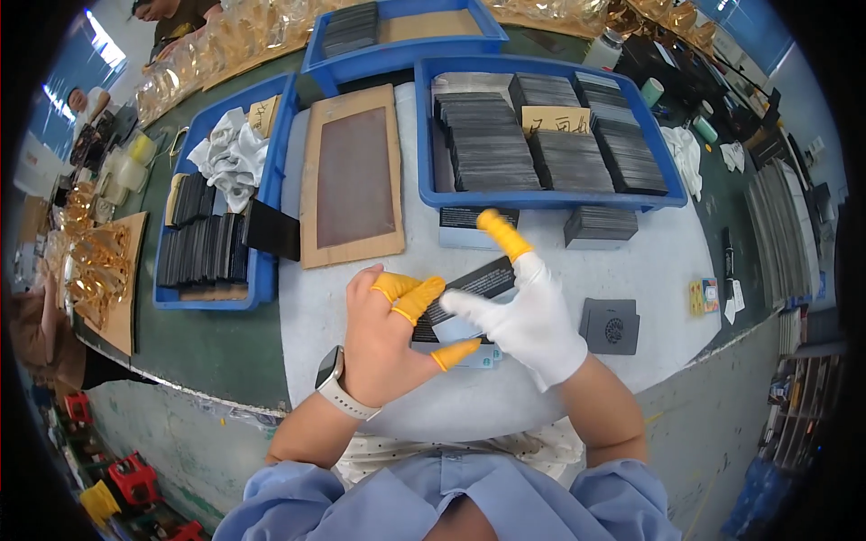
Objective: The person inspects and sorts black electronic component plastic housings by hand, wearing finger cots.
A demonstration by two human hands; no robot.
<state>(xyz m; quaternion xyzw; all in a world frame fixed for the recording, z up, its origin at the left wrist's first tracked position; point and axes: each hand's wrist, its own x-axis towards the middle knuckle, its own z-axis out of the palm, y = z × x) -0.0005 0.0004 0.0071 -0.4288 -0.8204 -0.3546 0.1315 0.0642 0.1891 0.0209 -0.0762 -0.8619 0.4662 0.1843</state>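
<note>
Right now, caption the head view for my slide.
White-gloved right hand and left hand with yellow finger covers over a dark card, near a blue tray.

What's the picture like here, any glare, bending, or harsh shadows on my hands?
In the head view, the green table's near edge bows and the corners go black; in that same view, a light strip at upper left looks blown out, while the left hand and right hand show no harsh shadows.

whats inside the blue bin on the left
In the blue bin: crumpled white cloth, rows of dark cards and a piece of cardboard. Whatever lies beneath the cloth is covered.
</note>
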